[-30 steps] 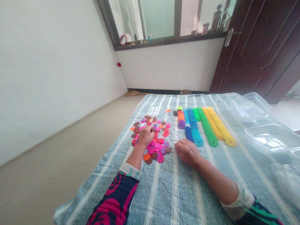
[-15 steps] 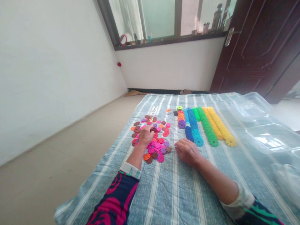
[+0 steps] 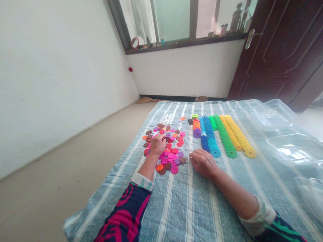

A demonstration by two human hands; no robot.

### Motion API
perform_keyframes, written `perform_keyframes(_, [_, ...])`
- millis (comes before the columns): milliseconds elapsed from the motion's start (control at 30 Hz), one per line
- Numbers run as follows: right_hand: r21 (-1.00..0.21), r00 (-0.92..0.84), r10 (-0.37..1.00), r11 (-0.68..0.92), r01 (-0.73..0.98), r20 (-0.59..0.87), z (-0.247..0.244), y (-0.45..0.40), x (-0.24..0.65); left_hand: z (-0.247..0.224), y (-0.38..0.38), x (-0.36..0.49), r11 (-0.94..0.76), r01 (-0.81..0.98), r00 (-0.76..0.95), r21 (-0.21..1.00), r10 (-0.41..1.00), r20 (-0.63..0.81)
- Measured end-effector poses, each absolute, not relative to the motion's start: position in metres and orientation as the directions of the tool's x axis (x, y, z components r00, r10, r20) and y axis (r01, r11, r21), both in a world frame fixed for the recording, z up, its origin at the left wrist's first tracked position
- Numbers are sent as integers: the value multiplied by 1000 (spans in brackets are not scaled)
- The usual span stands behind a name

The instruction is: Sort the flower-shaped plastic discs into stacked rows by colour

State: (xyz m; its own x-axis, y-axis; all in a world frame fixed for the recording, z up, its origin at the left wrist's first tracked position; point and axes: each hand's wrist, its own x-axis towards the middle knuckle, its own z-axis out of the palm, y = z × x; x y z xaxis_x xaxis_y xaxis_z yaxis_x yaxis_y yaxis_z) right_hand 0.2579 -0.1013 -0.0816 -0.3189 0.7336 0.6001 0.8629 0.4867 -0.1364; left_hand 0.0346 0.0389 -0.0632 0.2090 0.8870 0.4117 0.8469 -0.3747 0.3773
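Observation:
My left hand [image 3: 158,144] is over a loose pile of flower-shaped plastic discs [image 3: 169,158] in pink, red, purple, orange and brown. Its fingers pinch dark brown discs [image 3: 166,138] at the pile's upper middle. My right hand [image 3: 204,162] rests on the striped cloth, right of the pile, with its fingers curled together; whatever they may hold is hidden. Just beyond it lie rows of overlapping discs: blue [image 3: 210,136], green [image 3: 224,136] and yellow [image 3: 241,136]. A shorter row of orange and purple discs [image 3: 196,129] lies left of the blue ones.
Two clear plastic containers [image 3: 294,148] stand at the table's right side, with another clear item [image 3: 311,195] nearer. A few orange discs [image 3: 182,119] and a black disc stack [image 3: 190,121] lie near the rows' far end. Beyond are a window ledge and a dark red door [image 3: 277,53].
The whole view has shifted slightly, so everything sits a little further right. Both hands keep nearly the same place and pose over the cloth.

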Motion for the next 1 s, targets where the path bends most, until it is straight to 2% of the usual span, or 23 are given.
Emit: perform_keyframes(1000, [-143,-318,736,488,861,598,-83,-99,258,-60,40,36,-302,878,154,372,914,376])
